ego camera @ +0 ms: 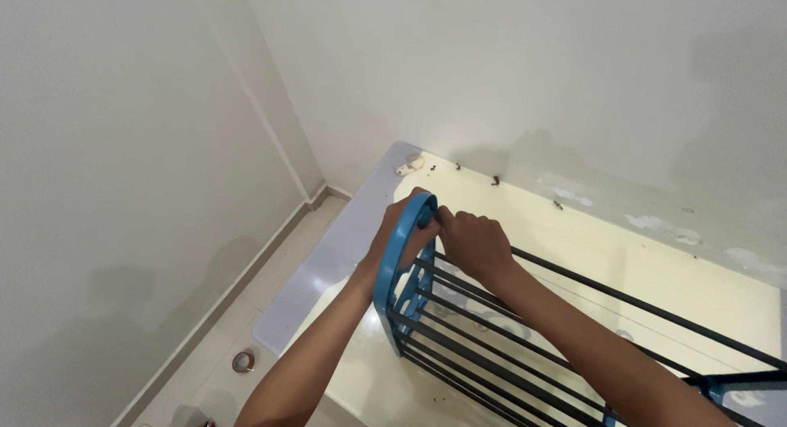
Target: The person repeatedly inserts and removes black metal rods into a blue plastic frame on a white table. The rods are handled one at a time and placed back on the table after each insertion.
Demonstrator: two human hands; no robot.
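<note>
Pale cream flat-topped counter [574, 247] runs from frame centre to lower right, butted against the white wall [508, 66] along its far edge; near left corner rounded, with a light grey border strip [328, 271]. Small dark specks and a whitish lump [410, 163] lie at the far corner. Tiled floor [238, 312] drops away at lower left, a round metal drain [243, 361] set in it. Open room lies left of the counter edge; the wall closes off the upper right.

Blue plastic rack end panel with curved top [403, 255] stands upright at frame centre, on the counter near its left edge. Thin black metal rods [492, 329] run from it toward lower right.

Left hand [402, 234] comes up from lower centre, forearm straight, grip closed round the panel's curved top. Right hand [475, 243] enters from lower right, wrist bent, fist curled tight at the top rod where it meets the panel, touching the left hand.
</note>
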